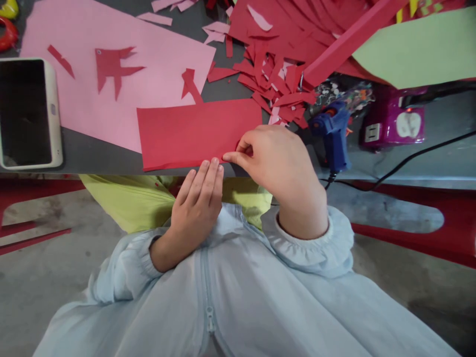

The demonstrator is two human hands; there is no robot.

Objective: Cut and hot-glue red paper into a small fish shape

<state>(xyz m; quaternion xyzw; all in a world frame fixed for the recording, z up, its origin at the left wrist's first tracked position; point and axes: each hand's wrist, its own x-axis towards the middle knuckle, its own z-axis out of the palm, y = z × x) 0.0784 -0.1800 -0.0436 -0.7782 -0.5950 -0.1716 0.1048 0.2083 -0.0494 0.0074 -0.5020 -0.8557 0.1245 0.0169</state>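
A red paper sheet [193,131] lies at the table's front edge, with a narrow fold along its near side. The fingers of my left hand [201,198] are stretched out side by side, their tips on that near edge. To the right, my right hand [278,161] pinches the folded edge between thumb and forefinger. Behind the sheet is a larger pink paper [92,106], which bears a red fish-shaped cutout [107,67] and smaller red pieces.
Red and pink scraps [267,79] are heaped at the back. A blue glue gun [334,136] and a purple power socket [394,119] with a black cable are on the right. A phone [55,114] lies at the left, green paper [424,49] at the back right.
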